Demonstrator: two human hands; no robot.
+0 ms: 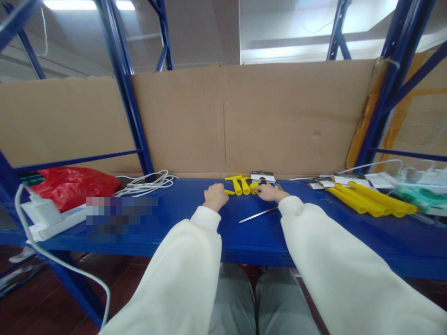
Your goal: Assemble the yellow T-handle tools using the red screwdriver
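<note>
My left hand (pixel 215 196) is closed, with the end of a small yellow piece (pixel 229 192) sticking out from its fingers. My right hand (pixel 269 192) has its fingers pressed together on another yellow piece (pixel 254 187), whose full shape is partly covered. Between the hands lie two yellow T-shaped plastic handles (pixel 238 187), stems toward me. A thin metal shaft with a pointed tip (pixel 256 216) lies on the blue shelf (pixel 195 218) in front of my right hand, its other end hidden by the wrist. Just behind that hand is a black and white card (pixel 262 177).
Several long yellow tubes (pixel 373 200) and printed cards (pixel 352 179) lie on the right, near a green packet (pixel 421 197). On the left are coiled white cable (pixel 153 181), a red bag (pixel 75 186) and a white power strip (pixel 57 226). A cardboard wall (pixel 279 116) stands behind.
</note>
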